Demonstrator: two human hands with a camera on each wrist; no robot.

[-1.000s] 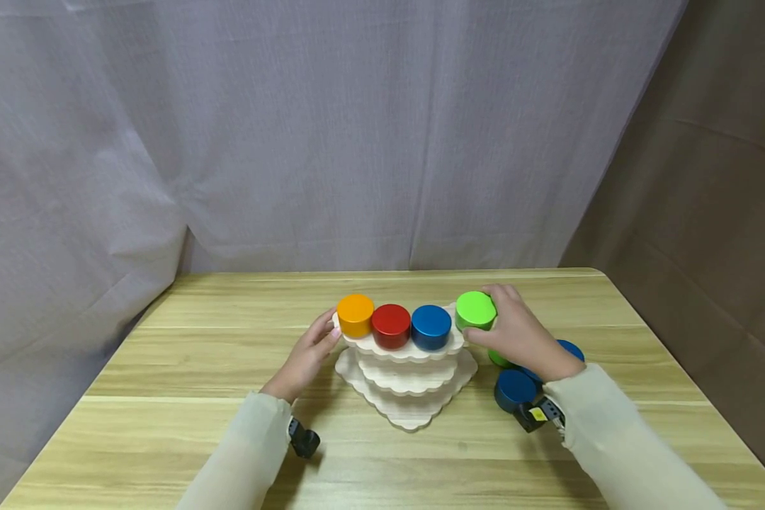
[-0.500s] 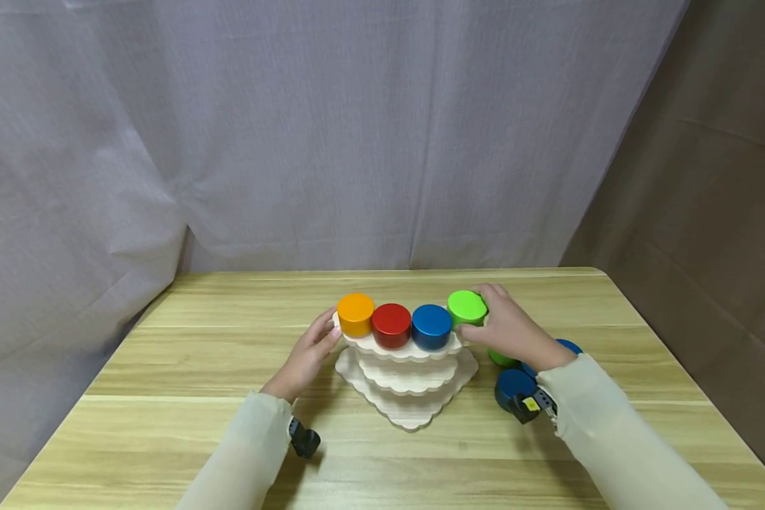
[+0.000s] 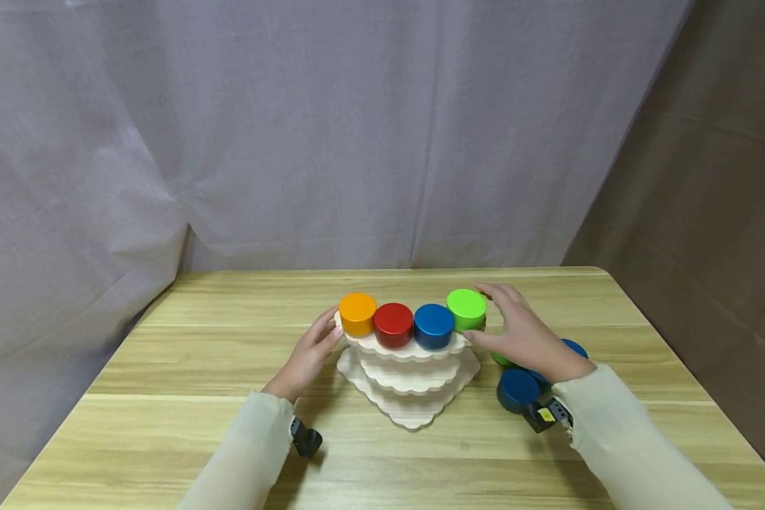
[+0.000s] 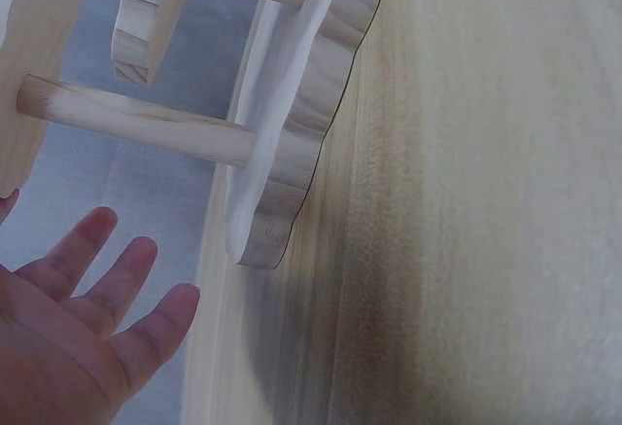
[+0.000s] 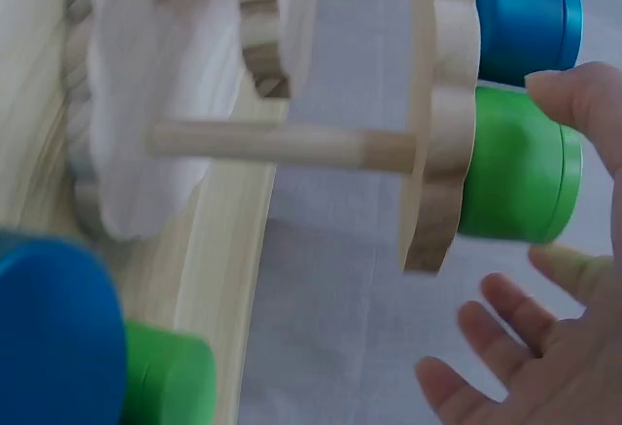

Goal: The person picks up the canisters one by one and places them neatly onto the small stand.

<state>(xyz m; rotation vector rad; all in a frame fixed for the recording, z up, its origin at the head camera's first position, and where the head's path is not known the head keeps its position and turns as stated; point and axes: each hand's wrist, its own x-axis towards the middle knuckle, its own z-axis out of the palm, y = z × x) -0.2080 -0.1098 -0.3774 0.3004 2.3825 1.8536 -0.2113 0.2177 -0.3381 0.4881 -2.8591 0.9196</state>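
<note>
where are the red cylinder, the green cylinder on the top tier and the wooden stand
Red cylinder [image 3: 393, 320]: head view, on its round top face.
Green cylinder [image 5: 513, 167]: right wrist view, on its curved side.
Wooden stand [image 3: 411, 409]: head view, on the bare bottom tier.

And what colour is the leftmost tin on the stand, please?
Orange; the tin shows best in the head view.

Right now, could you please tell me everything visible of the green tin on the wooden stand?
The green tin is a short, smooth cylinder, seemingly metal, with a seam line near its flat top. It stands upright at the right end of the stand's top tier, beside a blue tin. The right hand is spread beside it; contact is unclear.
</note>
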